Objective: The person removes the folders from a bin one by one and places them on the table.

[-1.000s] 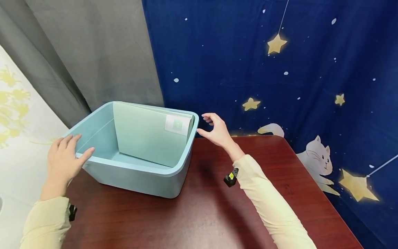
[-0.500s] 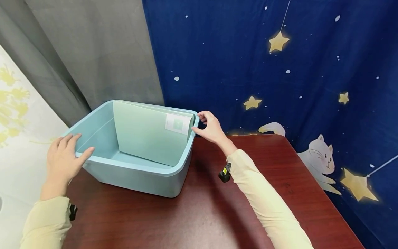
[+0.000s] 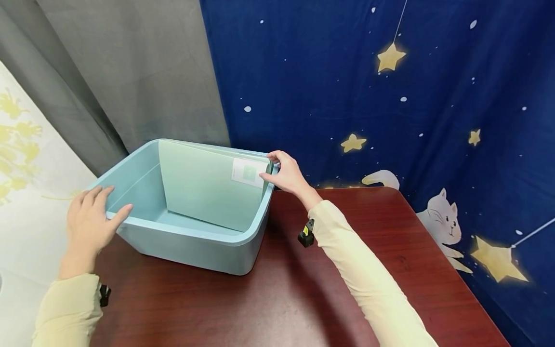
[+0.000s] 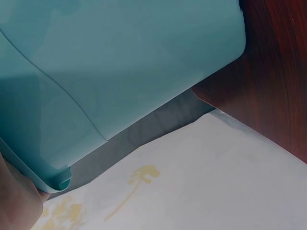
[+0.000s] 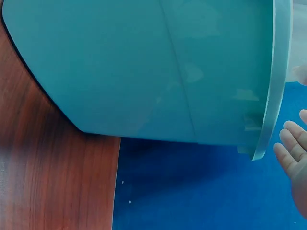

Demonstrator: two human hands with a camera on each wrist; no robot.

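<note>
A light blue plastic storage bin (image 3: 186, 243) stands on the table. Inside it a flat pale green folded panel (image 3: 208, 190), of uncertain kind, leans upright against the back wall. A white label (image 3: 246, 172) with a green square marks its upper right corner. My left hand (image 3: 88, 221) rests over the bin's front left corner, fingers over the rim and thumb along the front edge. At the back right corner, my right hand (image 3: 286, 172) reaches over the rim, thumb before the label and fingers near the panel's top edge. Contact with the panel cannot be told.
The dark red wooden table (image 3: 282, 299) extends in front of the bin and to its right. Behind hang a grey curtain (image 3: 160, 72) and a blue starry curtain (image 3: 312, 86). White patterned cloth (image 3: 26, 217) borders the left side.
My right hand has moved left from beside the bin to over its back right corner, by the panel's label. My left hand and the bin stay put.
</note>
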